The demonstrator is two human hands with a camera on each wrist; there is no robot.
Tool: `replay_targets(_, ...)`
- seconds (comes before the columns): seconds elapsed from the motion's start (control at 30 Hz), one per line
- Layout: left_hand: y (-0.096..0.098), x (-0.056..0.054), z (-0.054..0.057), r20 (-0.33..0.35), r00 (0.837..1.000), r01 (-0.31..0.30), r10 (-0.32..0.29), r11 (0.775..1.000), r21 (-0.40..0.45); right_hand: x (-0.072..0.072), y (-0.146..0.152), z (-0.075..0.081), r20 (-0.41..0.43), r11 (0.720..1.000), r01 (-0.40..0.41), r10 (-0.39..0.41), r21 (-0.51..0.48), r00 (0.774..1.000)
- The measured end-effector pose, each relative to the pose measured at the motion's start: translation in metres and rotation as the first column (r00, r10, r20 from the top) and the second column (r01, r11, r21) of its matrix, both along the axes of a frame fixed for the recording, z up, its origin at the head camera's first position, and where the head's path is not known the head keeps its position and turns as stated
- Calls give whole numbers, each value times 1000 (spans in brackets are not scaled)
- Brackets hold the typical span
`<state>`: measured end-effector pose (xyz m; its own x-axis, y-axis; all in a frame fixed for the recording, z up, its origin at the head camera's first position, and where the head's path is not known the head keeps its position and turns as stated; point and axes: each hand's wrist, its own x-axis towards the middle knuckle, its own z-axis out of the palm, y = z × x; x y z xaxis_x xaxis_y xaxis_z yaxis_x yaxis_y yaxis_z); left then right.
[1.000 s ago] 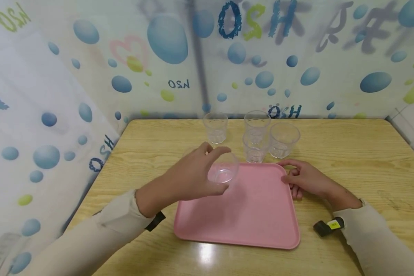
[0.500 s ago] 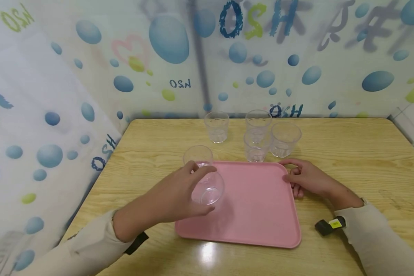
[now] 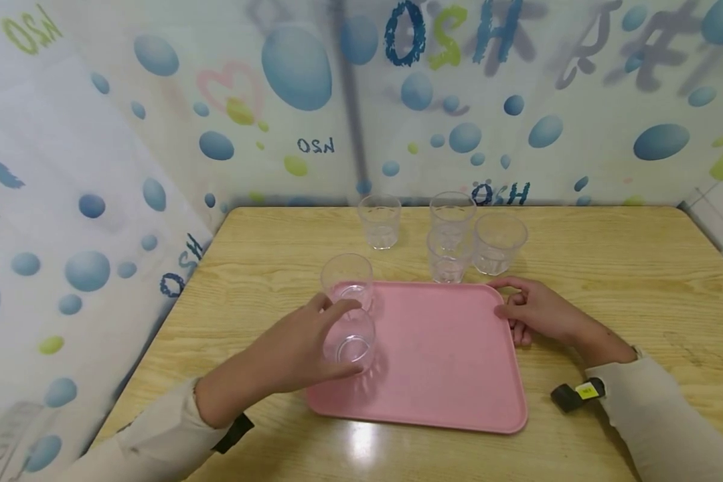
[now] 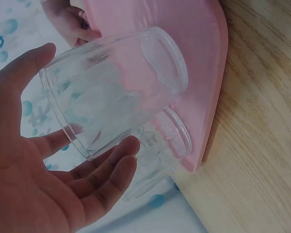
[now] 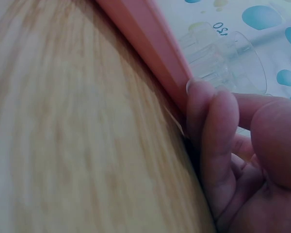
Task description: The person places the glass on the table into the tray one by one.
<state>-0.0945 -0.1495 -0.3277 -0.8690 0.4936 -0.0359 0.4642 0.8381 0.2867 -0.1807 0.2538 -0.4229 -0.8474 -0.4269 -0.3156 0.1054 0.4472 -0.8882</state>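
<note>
My left hand (image 3: 295, 348) curls its thumb and fingers round the rim of a clear tumbler (image 3: 355, 343), which stands upright on the left side of a pink tray (image 3: 446, 361). Just behind it, at the tray's back left corner, stands a second clear tumbler (image 3: 346, 271). The left wrist view shows the thumb and a finger on either side of the rim of the held tumbler (image 4: 111, 92). With thumb and fingers, my right hand (image 3: 539, 311) grips the tray's back right corner; in the right wrist view its curled fingers (image 5: 218, 131) meet the tray edge (image 5: 155, 43).
Several more clear tumblers stand behind the tray: one alone (image 3: 379, 224) and a cluster to its right, including a wide tumbler (image 3: 500, 244). The wooden table (image 3: 614, 268) meets a patterned backdrop (image 3: 397, 100) at the back and left.
My left hand has carried its tumbler leftward and down onto the tray's left side, bringing the corner tumbler into fuller view. My right hand stays at the tray corner.
</note>
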Motion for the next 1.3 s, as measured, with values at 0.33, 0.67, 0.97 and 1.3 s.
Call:
replay_targets(0.33, -3, -1, -2, -16, 1000, -5, 5, 1000, -22, -1, -2, 3, 9, 1000, 0, 0, -2, 1000)
replay_targets(0.67, -12, 0, 10, -78, 996, -61, 54, 994, -88, -2, -3, 4, 6, 1000, -5, 5, 6, 1000)
replay_targets(0.97, -30, -43, 8, -126, 952, -247, 278, 945, 214, -2, -3, 3, 11, 1000, 4, -4, 3, 1000)
replay_targets(1.3, -39, -99, -24, -79, 917, -345, 392, 876, 338, 2, -2, 2, 10, 1000, 0, 0, -2, 1000)
